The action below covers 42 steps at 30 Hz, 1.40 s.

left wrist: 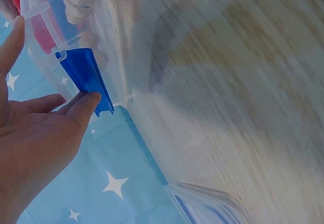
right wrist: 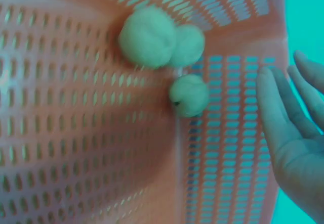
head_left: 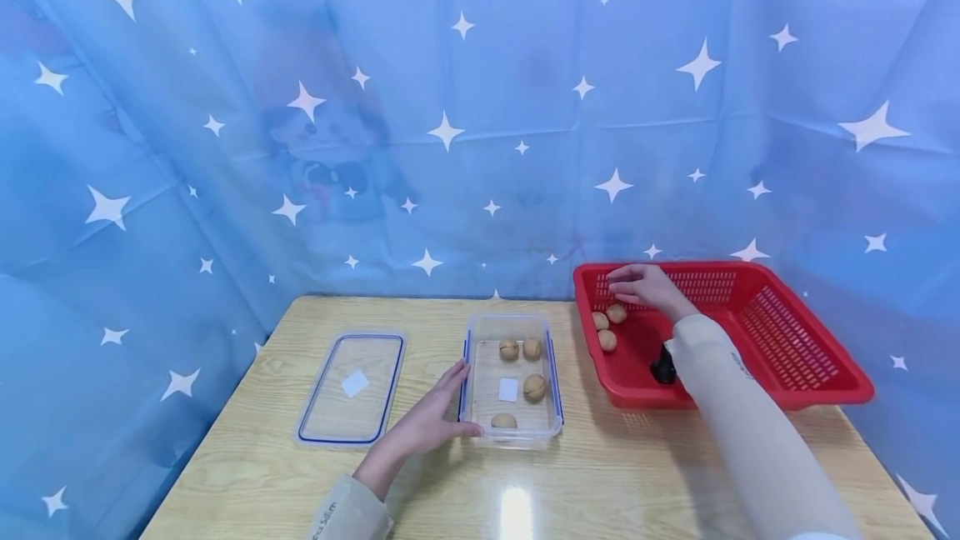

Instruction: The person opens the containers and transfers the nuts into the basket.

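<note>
Gleaming wooden table (head_left: 615, 473), starry blue curtain (head_left: 480, 107)

No legible text in any view. Left sleeve cuff (head_left: 330, 515) has small dark print, too blurred to read. White labels on the lid (head_left: 355, 382) and inside the clear container (head_left: 508, 390) look blank; the right sleeve (head_left: 742, 365) carries a faint mark, also unreadable.

Staged recording booth | star-print blue curtain (head_left: 480, 107) | wooden table (head_left: 600, 473)
</note>
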Available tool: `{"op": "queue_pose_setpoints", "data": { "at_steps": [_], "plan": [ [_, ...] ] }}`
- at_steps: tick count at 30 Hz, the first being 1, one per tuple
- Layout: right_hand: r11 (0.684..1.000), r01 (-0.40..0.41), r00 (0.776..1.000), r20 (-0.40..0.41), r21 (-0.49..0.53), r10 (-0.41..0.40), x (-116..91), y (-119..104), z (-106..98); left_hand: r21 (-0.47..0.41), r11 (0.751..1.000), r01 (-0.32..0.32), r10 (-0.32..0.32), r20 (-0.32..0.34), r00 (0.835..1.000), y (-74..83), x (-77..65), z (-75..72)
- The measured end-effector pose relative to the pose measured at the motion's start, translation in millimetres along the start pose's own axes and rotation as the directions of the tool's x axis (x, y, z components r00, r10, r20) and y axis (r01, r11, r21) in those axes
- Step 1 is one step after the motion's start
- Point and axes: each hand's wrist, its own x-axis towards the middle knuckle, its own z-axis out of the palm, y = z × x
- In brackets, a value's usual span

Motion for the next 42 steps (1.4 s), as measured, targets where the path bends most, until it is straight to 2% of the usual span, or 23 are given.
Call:
{"op": "queue_pose_setpoints", "data": {
  "at_steps": [7, 18, 27, 33, 39, 42],
  "plan": [
    [0.999, 0.023, 1.0, -0.004, 0.045, -0.023, 0, -22, 12, 0.004, 1.0, 0.005, -0.005, 0.006, 1.0, -2.0, 1.4, 1.0],
    [0.989, 0.086, 0.995, 0.045, 0.121, -0.092, -5, -50, 35, 0.009, 1.0, -0.007, 0.007, 0.006, 1.0, 1.3, 3.4, -2.0],
    [0.981, 0.184, 0.975, 0.112, 0.054, -0.189, -13, -66, 63, 0.001, 1.0, -0.012, 0.012, 0.002, 1.0, 1.4, 2.8, -0.2],
    [0.975, 0.221, 0.968, 0.114, 0.022, -0.222, -17, -80, 73, -0.006, 1.0, -0.009, 0.009, 0.004, 1.0, -0.6, 2.6, 0.5],
    [0.961, 0.268, 0.95, 0.149, 0.068, -0.276, -19, -91, 87, -0.002, 1.0, -0.013, 0.013, 0.007, 1.0, 0.1, 1.8, 0.1],
    [0.959, 0.28, 0.947, 0.151, 0.053, -0.284, -22, -93, 98, -0.003, 1.0, -0.01, 0.01, 0.008, 1.0, 0.1, 0.9, 0.0]
  ]
}}
